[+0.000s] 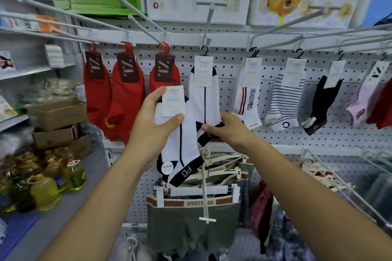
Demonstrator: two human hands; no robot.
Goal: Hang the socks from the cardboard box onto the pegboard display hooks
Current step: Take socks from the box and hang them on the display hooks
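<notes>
Pegboard (275, 136) backdrop, white sock (186, 146) between thumb and fingers (156, 93) of left hand (151, 122)

Single head-worn wide-angle view, facing forward and slightly down, close to pegboard (229, 65)

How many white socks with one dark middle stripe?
2. The hanging sock on a hook, pinched by the right hand; the held sock in the left hand. More may hide behind.

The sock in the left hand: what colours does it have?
The sock is white with dark trim; head view.
</notes>
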